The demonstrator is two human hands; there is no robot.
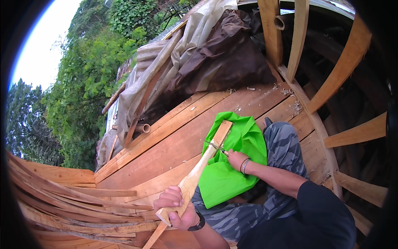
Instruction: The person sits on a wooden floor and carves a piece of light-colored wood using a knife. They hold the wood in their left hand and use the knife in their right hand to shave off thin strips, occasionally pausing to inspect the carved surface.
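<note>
A long, pale piece of carved wood [200, 169] slants up and away across my lap, its far end squared off. My left hand [176, 209] is wrapped round its near end, where the wood is broader and notched. In my right hand [237, 160] is a small knife [215, 146] with a thin blade. The blade lies across the wood a little short of the squared end. A bright green cloth [226, 182] covers my lap beneath the wood and partly rests on the planks.
I sit on a plank floor [166, 141] scattered with curled shavings [296, 106]. Curved wooden ribs [344, 62] rise on the right. Thin wooden strips [83, 199] are piled at the left. Brown and grey tarps [224, 54] hang at the far side, near a bamboo pole [143, 128].
</note>
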